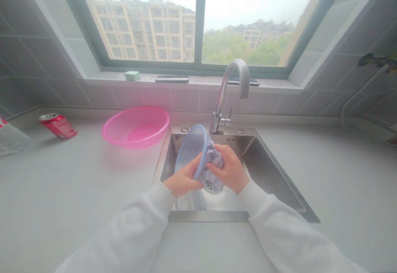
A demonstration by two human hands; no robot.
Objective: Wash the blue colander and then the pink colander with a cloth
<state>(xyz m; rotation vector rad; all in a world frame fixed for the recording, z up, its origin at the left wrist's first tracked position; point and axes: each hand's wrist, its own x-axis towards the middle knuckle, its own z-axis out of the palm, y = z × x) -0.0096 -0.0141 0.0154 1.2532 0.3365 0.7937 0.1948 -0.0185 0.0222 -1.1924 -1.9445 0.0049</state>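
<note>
Over the sink (276, 173), my left hand (185, 178) grips the near rim of a blue plastic basket (190, 147) full of small holes. The basket is tipped on its side, its inside facing left. My right hand (230, 167) is closed on a crumpled greyish-lilac cloth (214, 157) and presses it against the basket's right, outer side. Part of the cloth hangs down towards the drain (209, 187). The fingertips of my left hand behind the basket are partly hidden.
A chrome faucet (243, 78) arches behind the sink. Left of the sink stands a pink basket (136, 130), with a red can (58, 125) farther left and a plastic bag (10, 138) at the edge. A green block (132, 75) sits on the windowsill.
</note>
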